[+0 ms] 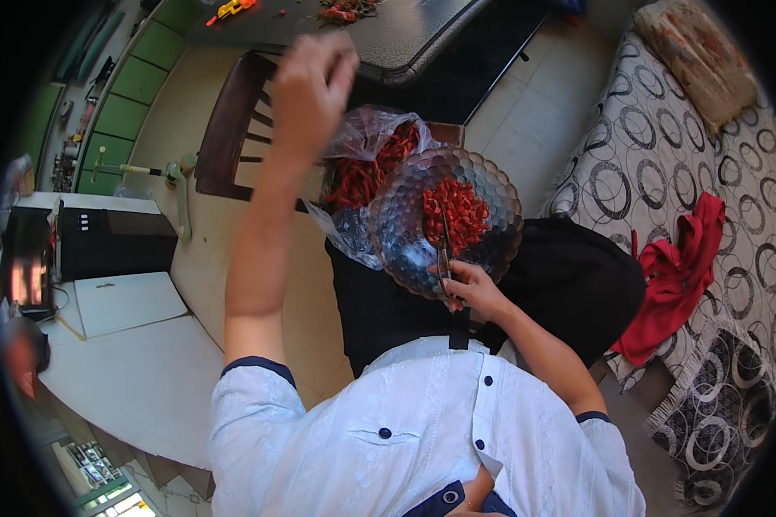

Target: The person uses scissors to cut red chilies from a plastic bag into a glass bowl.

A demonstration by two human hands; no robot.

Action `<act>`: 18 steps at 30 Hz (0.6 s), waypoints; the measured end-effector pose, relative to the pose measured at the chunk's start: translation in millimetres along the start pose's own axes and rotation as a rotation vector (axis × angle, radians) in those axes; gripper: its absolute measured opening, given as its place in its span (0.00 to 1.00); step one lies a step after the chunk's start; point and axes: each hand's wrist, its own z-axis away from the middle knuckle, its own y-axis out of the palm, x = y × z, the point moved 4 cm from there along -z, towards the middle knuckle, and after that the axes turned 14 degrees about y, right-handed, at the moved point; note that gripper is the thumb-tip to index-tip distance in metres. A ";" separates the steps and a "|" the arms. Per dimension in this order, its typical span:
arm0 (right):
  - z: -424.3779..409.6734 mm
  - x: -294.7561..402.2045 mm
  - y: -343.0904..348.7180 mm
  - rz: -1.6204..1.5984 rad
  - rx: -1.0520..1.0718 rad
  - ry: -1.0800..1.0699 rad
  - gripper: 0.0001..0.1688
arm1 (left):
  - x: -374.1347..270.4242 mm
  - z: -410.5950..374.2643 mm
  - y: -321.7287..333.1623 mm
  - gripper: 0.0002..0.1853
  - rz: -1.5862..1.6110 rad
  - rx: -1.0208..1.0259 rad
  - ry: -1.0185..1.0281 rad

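Observation:
My right hand (477, 287) holds a pair of scissors (445, 249) by the handles, low over the scalloped glass dish (501, 187). Its blades point into a heap of cut red chili pieces (469, 213) in the dish, which rests at my lap. Whole red chilies (355, 181) lie in a clear plastic bag (368, 132) just left of and behind the dish. My left hand (317, 84) is raised near the dark table's edge, blurred, with curled fingers; whether it holds anything cannot be told. A small pile of chili stems and red bits (346, 11) lies on the table beyond it.
The dark table (401, 39) also bears a yellow and orange toy (235, 8). A wooden chair (223, 129) stands left of the bag. On the right, a sofa with a circle-patterned cover (595, 155) holds a red cloth (679, 278) and a cushion (698, 58). A white counter (136, 375) is at left.

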 end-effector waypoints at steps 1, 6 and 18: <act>-0.4 -1.8 -3.0 0.006 -0.020 0.000 0.19 | -15.0 18.8 13.8 0.08 0.144 0.173 -0.043; -2.8 -6.3 0.4 0.070 -0.002 0.033 0.19 | 15.9 183.5 94.2 0.09 0.230 0.905 -0.271; -6.4 -9.4 -2.8 0.058 -0.024 0.053 0.17 | 100.6 310.8 137.4 0.15 0.024 1.138 -0.837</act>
